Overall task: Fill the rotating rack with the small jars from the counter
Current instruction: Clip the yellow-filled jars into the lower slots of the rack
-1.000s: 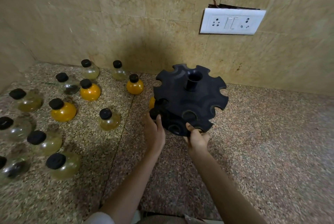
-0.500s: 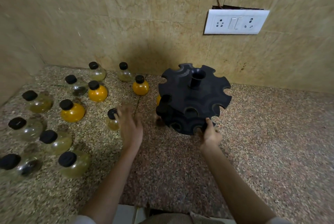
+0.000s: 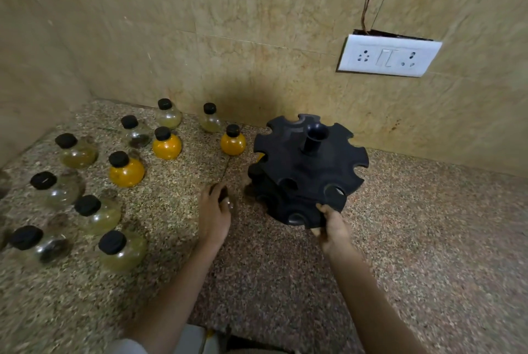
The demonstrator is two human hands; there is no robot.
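The black rotating rack (image 3: 308,173) stands on the counter near the back wall, with two notched tiers and a centre post. One jar with orange contents (image 3: 259,157) sits in a notch on its left side, mostly hidden. My right hand (image 3: 333,223) grips the rack's lower front rim. My left hand (image 3: 214,213) lies just left of the rack, closed over a small clear jar (image 3: 227,204) with a black cap; the hand covers most of it. Several more small black-capped jars stand to the left, such as an orange one (image 3: 233,143) and a yellowish one (image 3: 121,251).
The speckled stone counter (image 3: 414,239) meets tiled walls at the back and left, forming a corner. A white switch-and-socket plate (image 3: 388,55) hangs on the back wall above the rack, with a wire running up from it.
My left hand left the rack's side, reached left to the nearest yellowish jar and closed over it. My right hand stayed on the rack's lower rim.
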